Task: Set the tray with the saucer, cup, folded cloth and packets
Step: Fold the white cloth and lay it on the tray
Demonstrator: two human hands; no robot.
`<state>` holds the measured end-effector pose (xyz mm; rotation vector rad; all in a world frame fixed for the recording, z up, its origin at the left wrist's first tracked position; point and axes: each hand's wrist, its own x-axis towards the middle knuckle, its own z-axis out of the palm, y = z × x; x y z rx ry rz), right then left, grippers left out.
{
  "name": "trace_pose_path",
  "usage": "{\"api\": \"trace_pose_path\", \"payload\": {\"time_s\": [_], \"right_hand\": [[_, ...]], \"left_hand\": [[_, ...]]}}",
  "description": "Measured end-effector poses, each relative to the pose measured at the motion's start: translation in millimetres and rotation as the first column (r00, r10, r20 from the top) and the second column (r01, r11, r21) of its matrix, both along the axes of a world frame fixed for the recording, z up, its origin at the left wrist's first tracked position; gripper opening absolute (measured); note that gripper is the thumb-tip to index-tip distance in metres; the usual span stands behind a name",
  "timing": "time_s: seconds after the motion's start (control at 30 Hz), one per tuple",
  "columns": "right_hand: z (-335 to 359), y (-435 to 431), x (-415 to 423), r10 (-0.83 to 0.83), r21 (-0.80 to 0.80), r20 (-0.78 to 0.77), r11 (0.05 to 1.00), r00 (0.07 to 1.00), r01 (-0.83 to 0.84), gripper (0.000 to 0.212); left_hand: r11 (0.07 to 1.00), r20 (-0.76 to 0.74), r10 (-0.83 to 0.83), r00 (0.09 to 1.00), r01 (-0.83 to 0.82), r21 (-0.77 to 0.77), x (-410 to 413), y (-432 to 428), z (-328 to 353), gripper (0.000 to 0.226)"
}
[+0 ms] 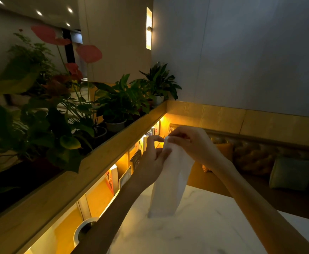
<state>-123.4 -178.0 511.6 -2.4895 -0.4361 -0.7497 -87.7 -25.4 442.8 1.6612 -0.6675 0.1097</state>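
Pinching the cloth [170, 180] up top in the right grip [192, 143], just below in the left grip [151, 160] — letting it hang straight. Probably readying a fold.

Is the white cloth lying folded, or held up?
Held up, not lying folded: the cloth hangs as a long strip from the right hand, the left hand at its edge, lower end near the table.

White marbled tabletop in warm, low light

The pale, grey-veined tabletop [205, 233] filled the lower frame. The white cloth [170, 182] hung down to it, lower end at the surface, though contact could not be told. By its left edge showed a white round-rimmed vessel [83, 228], half hidden behind a forearm [113, 215]; its footing was unclear.
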Motion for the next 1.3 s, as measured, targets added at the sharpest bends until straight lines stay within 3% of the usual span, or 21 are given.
{"api": "trace_pose_path", "payload": {"time_s": [0.1,0.2,0.33,0.53,0.7,0.87,0.97,1.13,1.3], "right_hand": [[2,-7,0,-0.034,0.094,0.064,0.995,0.997,0.027,0.017],[4,-17,0,-0.043,0.058,0.106,0.998,0.993,0.037,0.017],[0,-25,1,-0.061,-0.054,0.150,0.996,0.987,0.070,0.020],[0,-38,4,-0.054,-0.090,0.198,0.993,0.979,0.073,0.019],[12,-61,2,-0.130,0.070,0.282,0.991,0.951,0.115,0.024],[6,-88,-4,-0.212,0.226,0.298,0.963,0.931,0.147,0.017],[-4,-96,-8,-0.223,0.343,0.287,0.932,0.931,0.118,0.018],[-20,-107,-14,-0.290,0.308,0.356,0.934,0.888,0.181,0.021],[-33,-118,-19,-0.319,0.356,0.378,0.917,0.869,0.182,0.019]], "left_hand": [[0.991,-0.025,-0.033,0.999,0.036,0.131,2,4,-15,0.028],[0.962,0.005,-0.060,0.998,0.056,0.269,0,4,-35,0.031],[0.967,-0.110,-0.140,0.984,0.159,0.198,-3,0,-43,0.037],[0.949,-0.193,-0.263,0.945,0.289,0.124,-4,-6,-48,0.034],[0.916,-0.230,-0.266,0.936,0.319,0.241,3,-2,-54,0.029],[0.984,-0.243,-0.171,0.955,0.178,0.007,19,16,-44,0.024],[0.968,-0.379,-0.227,0.897,0.167,-0.187,29,25,-43,0.025],[0.967,-0.454,-0.232,0.860,0.154,-0.204,31,23,-51,0.045],[0.939,-0.357,-0.242,0.902,0.124,-0.321,30,17,-49,0.030]]}}
